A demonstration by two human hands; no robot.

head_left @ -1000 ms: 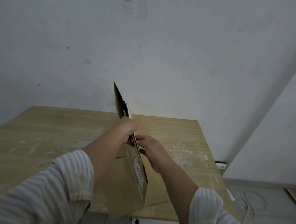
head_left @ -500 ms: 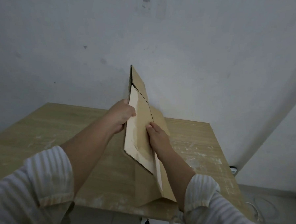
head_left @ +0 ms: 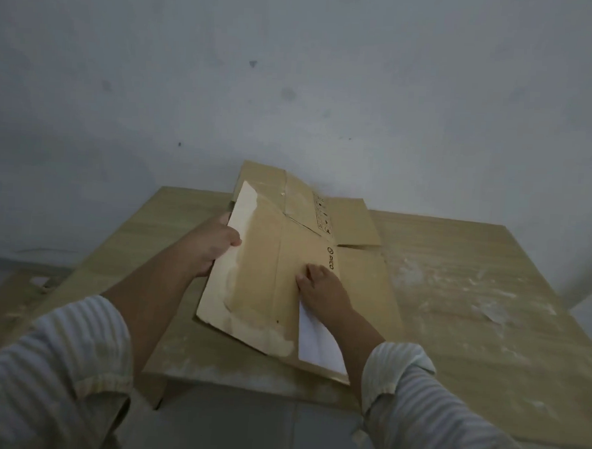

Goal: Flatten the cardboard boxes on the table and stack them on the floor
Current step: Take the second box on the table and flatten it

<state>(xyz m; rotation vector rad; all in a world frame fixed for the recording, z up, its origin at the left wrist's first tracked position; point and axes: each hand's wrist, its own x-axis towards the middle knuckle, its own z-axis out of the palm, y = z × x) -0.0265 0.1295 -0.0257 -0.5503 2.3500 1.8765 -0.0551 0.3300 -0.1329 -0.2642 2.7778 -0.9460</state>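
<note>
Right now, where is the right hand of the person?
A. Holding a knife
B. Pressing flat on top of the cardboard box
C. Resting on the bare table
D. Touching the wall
B: the right hand lies palm-down on the flattened cardboard box, while the left hand grips its left edge.

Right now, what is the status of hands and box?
Left hand grips box edge. Right hand presses flat on it. Box collapsed, above table. Nothing in the way.

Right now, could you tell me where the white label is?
In the head view, the white label sits on the flattened cardboard box, near its front edge, just behind the right hand.
</note>
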